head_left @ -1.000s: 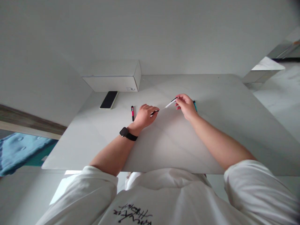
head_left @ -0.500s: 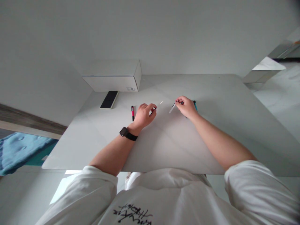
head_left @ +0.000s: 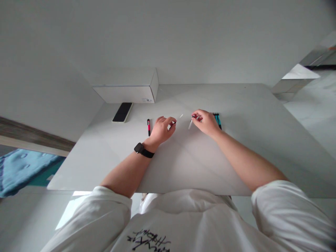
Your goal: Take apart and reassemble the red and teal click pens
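Note:
My left hand point(head_left: 162, 130), wearing a black watch point(head_left: 143, 150) on the wrist, pinches a short dark pen part. A thin pale refill point(head_left: 180, 117) sticks out beyond its fingertips, up and to the right. In the fingers of my right hand point(head_left: 206, 122) is a whitish, see-through pen barrel point(head_left: 190, 124), tilted with its lower end down toward the table. A dark piece shows at the barrel's upper end, partly hidden by the fingers. A small gap separates the refill from the barrel. Several teal and black pens point(head_left: 217, 120) lie just right of my right hand, which partly covers them.
A red and black pen point(head_left: 148, 127) lies left of my left hand. Farther left is a phone point(head_left: 122, 112), in front of a white box point(head_left: 126, 93) against the wall. All stand on a pale table point(head_left: 189, 164). Blue cushioned fabric point(head_left: 26, 166) shows at lower left.
My right hand has moved slightly left and down with the barrel, which now stands steeper. More of the teal and black pens shows behind it. My left hand has barely moved.

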Demonstrator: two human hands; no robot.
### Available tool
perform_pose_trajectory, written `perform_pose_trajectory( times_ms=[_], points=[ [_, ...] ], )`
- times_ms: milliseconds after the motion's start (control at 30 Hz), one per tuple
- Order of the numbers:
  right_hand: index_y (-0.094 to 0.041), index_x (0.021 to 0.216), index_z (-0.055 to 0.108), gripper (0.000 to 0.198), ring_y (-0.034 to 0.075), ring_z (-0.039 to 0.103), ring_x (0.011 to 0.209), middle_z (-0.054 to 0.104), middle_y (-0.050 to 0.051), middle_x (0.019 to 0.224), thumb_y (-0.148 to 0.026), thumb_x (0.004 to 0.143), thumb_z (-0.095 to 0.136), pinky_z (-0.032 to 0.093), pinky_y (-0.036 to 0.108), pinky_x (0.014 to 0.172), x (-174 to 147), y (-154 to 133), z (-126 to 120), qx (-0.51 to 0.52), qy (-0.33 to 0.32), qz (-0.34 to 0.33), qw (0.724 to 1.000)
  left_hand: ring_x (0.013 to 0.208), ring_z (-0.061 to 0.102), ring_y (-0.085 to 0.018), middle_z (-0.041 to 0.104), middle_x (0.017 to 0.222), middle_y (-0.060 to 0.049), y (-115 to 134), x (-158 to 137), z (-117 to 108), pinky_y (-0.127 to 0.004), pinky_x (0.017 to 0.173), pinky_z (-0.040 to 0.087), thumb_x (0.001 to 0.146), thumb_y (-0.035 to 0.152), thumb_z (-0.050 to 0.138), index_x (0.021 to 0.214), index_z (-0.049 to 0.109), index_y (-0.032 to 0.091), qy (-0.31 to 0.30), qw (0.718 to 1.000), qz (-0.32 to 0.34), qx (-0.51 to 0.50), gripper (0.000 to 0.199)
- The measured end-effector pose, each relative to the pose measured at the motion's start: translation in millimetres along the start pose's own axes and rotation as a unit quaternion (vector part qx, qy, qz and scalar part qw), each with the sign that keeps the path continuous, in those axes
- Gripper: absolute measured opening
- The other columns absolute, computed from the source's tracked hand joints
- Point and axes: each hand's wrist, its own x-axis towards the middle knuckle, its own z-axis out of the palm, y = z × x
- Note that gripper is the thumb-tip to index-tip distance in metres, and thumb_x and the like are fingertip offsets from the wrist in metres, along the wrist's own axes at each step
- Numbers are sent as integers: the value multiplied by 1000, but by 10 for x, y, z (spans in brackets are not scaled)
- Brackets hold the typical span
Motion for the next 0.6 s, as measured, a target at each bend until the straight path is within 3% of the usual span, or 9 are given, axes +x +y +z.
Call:
perform_pose_trajectory(
  times_ms=[200, 333, 500, 600],
  points=[
    [-24, 114, 73, 23, 19, 67, 77, 77, 6, 104, -35, 96, 65, 54, 36, 81, 63, -23, -139, 6, 67, -2, 998, 81, 66, -21, 75, 86, -1, 0, -4, 7, -42, 99, 49, 99, 24, 60, 111, 68, 25, 3, 1000, -2, -1, 15],
    [-24, 118, 69, 26, 17, 65, 71, 77, 4, 98, -33, 93, 68, 53, 34, 77, 102, 19, -228, -1, 72, 32, 997, 81, 65, -21, 75, 86, -1, -6, -8, 15, -41, 97, 49, 99, 24, 60, 111, 68, 25, 6, 1000, 1, -1, 15],
    [-25, 96, 73, 8, 19, 67, 73, 77, 2, 88, -27, 89, 71, 50, 33, 73, 95, 88, -191, -63, -33, 66, 995, 83, 66, -22, 75, 87, -2, -18, -10, 14, -41, 95, 49, 99, 24, 60, 112, 68, 25, -4, 1000, 0, 1, 16],
    [-25, 95, 75, 8, 20, 70, 77, 79, 2, 88, -25, 87, 71, 50, 33, 73, 83, 122, -86, -102, -91, 75, 988, 83, 66, -22, 75, 87, -2, -21, -7, 14, -41, 94, 49, 98, 24, 60, 112, 68, 25, -6, 1000, 3, 0, 16]
  ],
)
